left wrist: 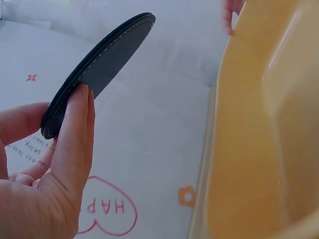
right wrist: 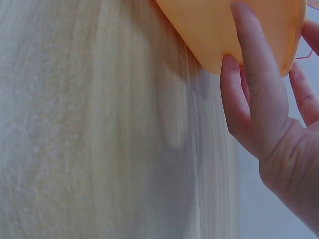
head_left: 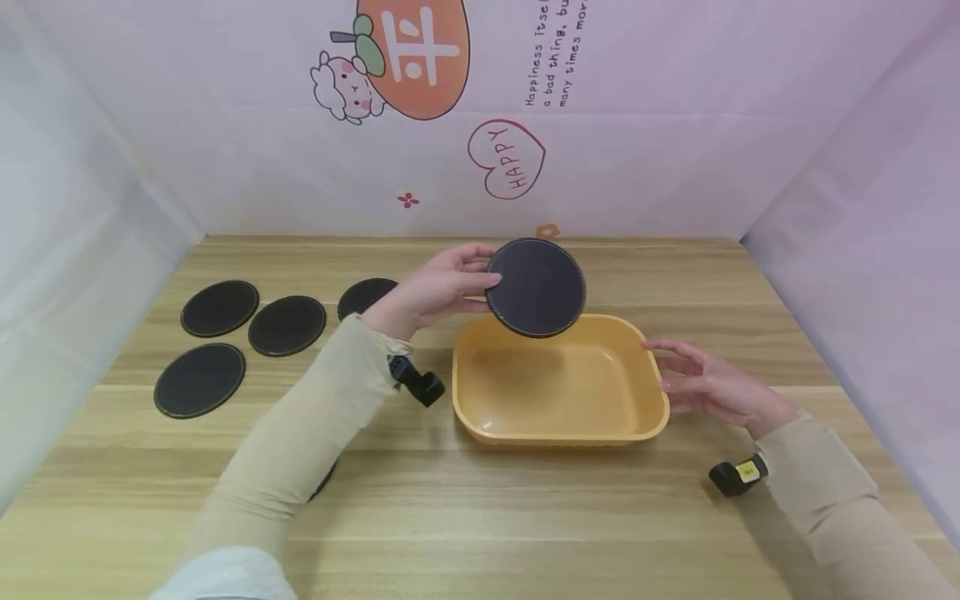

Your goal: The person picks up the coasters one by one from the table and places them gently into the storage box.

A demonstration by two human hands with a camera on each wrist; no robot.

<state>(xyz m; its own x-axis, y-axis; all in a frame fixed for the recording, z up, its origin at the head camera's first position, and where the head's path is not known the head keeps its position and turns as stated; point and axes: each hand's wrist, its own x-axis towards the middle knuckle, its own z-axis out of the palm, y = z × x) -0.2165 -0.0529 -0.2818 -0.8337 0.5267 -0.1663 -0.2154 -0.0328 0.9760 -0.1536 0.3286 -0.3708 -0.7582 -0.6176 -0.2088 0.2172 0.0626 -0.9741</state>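
A round black coaster (head_left: 536,288) with light stitching round its rim is pinched at its edge by my left hand (head_left: 442,287). It is held up over the far side of a yellow plastic bin (head_left: 468,421), tilted. In the left wrist view the coaster (left wrist: 107,69) appears nearly edge-on, with thumb and fingers on opposite faces. My right hand (head_left: 708,383) rests against the bin's right end. Seen from the right wrist, its fingers (right wrist: 259,74) lie fairly straight along the yellow wall. The inside of the bin shows only its bare floor.
Three black coasters lie on the wooden table (head_left: 525,517) at left, one of them a coaster (head_left: 200,380) nearest me. Another coaster (head_left: 365,293) is partly behind my left hand, and a dark edge (head_left: 324,482) peeks from under the left sleeve. White printed sheeting (head_left: 645,167) walls the back and sides.
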